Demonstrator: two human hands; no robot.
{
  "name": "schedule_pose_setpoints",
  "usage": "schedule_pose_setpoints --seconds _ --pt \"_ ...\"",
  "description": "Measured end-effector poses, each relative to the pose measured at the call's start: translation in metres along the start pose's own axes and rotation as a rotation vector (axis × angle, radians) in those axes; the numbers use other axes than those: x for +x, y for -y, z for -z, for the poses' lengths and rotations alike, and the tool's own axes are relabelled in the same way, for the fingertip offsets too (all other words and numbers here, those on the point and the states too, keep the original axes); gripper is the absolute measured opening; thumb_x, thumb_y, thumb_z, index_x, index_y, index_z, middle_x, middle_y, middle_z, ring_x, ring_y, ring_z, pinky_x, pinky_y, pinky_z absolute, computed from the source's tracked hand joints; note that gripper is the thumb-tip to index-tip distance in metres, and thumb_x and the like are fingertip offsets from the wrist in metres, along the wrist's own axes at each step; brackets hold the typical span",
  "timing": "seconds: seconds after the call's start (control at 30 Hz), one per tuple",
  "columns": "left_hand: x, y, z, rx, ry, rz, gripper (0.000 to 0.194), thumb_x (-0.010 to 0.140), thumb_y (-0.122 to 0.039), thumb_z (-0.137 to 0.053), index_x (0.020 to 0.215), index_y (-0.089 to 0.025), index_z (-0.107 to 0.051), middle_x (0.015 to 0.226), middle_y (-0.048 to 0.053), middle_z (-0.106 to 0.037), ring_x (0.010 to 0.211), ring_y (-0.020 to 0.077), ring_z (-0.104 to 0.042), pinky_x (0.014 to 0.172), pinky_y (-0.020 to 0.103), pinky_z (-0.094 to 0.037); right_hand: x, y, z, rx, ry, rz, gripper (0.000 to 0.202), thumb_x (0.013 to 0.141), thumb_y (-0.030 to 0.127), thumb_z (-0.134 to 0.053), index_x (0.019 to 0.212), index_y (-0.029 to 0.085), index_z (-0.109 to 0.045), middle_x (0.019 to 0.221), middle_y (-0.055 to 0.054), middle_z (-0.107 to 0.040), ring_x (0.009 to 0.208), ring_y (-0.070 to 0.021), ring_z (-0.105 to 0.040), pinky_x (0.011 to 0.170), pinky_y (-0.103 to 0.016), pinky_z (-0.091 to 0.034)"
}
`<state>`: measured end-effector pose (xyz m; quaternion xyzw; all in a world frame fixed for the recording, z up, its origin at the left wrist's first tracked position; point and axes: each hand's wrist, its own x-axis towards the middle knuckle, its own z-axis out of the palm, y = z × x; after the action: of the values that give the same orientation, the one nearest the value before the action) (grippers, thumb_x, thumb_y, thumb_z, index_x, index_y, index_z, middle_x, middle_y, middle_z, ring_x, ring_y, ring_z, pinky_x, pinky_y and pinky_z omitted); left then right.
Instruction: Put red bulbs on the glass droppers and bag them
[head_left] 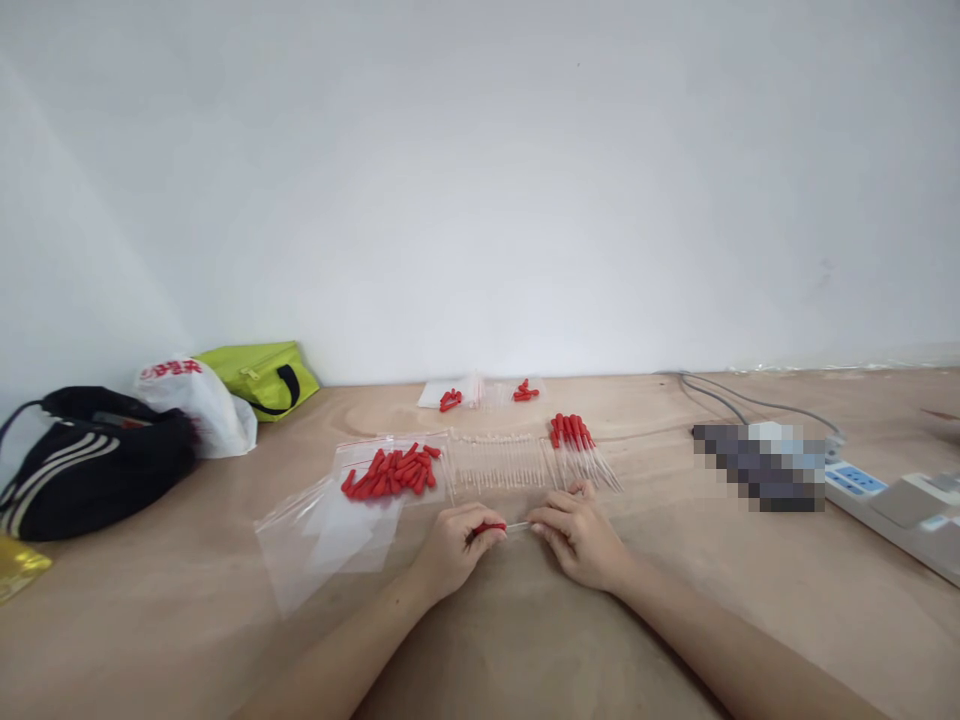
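While the smooth, wood-grained table (750, 570) spreads beneath, the work looks partway through. The left hand (457, 545) and right hand (574, 540) both pinch with closed fingertips. Apparently left: a heap of bulbous red caps (394, 472) on glossy plastic and a row of bare tubes (495, 462); done, one fan of capped tubes (574, 435). Between the hands — rubbery-looking cap (491, 527) left, slender clear tube (517, 526) right — the two line up.

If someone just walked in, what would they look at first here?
Probably the bright pile of red caps, left of the middle. Then the hands at front centre: the left hand pinches one red cap, the right hand a thin clear tube. The lime-green bag at back left stands out too.
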<state>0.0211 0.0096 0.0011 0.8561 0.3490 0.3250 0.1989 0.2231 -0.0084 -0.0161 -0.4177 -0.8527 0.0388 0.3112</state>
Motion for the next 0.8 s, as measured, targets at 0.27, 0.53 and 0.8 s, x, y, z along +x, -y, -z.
schedule_pose_setpoints --seconds 0.27,0.53,0.8 --pt "-0.004 0.003 -0.004 0.055 0.003 -0.052 0.016 0.081 -0.025 -0.048 0.074 -0.017 -0.059 0.065 0.002 -0.060 0.059 0.0125 -0.054 0.055 0.021 -0.042 0.001 0.007 -0.003 -0.051 0.000 -0.002 0.024 0.085 0.018 -0.036 0.076 0.019 -0.058 0.066 0.001 -0.057 0.061 -0.0103 -0.049 0.065 -0.028 -0.021" --pt "-0.005 0.005 -0.008 0.080 -0.025 -0.142 0.018 0.084 -0.025 -0.044 0.073 -0.016 -0.056 0.066 0.003 -0.058 0.060 0.0130 -0.055 0.055 0.021 -0.042 0.005 0.016 -0.005 0.007 0.038 -0.064 0.027 0.085 0.018 -0.033 0.068 0.018 -0.054 0.064 0.001 -0.057 0.059 -0.0106 -0.048 0.063 -0.027 -0.020" --pt "-0.002 0.004 -0.004 0.120 -0.025 -0.166 0.019 0.085 -0.024 -0.042 0.074 -0.016 -0.056 0.067 0.003 -0.059 0.061 0.0131 -0.056 0.056 0.021 -0.044 0.008 0.017 -0.009 0.032 0.057 -0.108 0.029 0.087 0.018 -0.033 0.066 0.018 -0.053 0.063 0.002 -0.057 0.062 -0.0106 -0.050 0.062 -0.027 -0.021"
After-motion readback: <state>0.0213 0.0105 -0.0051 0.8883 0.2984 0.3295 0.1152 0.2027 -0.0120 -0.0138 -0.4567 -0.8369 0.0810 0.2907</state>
